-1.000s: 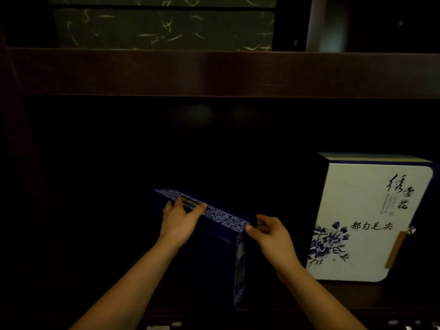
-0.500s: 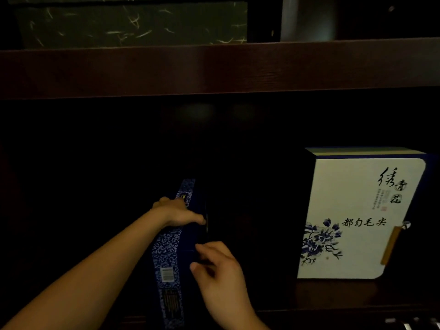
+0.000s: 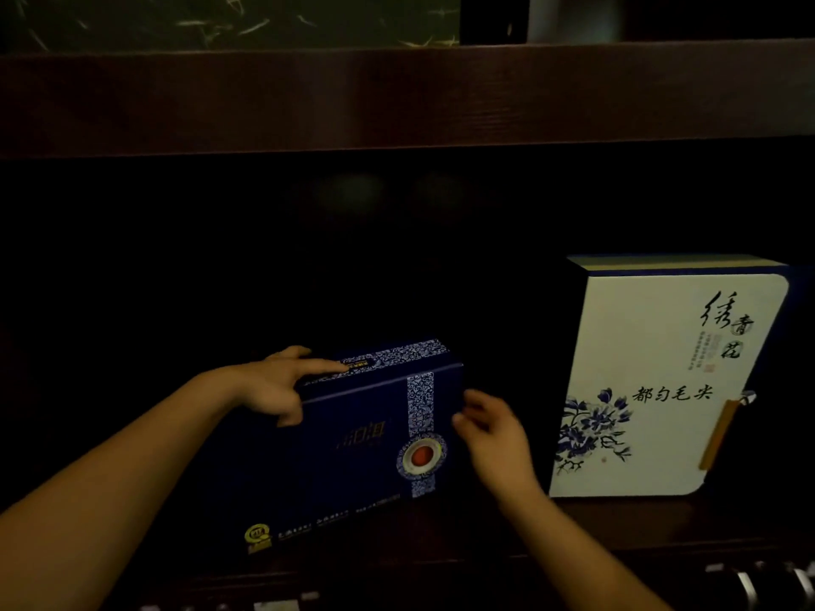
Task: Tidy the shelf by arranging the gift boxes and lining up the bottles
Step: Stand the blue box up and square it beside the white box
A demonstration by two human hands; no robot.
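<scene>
Blue gift box stands upright on its long edge at the front of the dark wooden shelf, its broad face toward the camera and a bare hand at each end. The left hand grasps its upper left corner, with the forefinger lying straight along the top and the thumb pressed on the front face. The right hand sits at the right edge with its fingers loosely curled and their tips at the edge; whether they grip or merely touch cannot be told. On the blue gift box a blue-and-white patterned band runs down the face through a round emblem with a red centre, and a gold seal marks the lower left corner. Beyond the right hand, apart from it, a white gift box stands upright on the same shelf, showing a blue flower, black characters and a tan clasp at its right side. An upper board crosses above, and over it shows a dark green panel with pale streaks. Shiny objects at the lower right are too dim to identify.
</scene>
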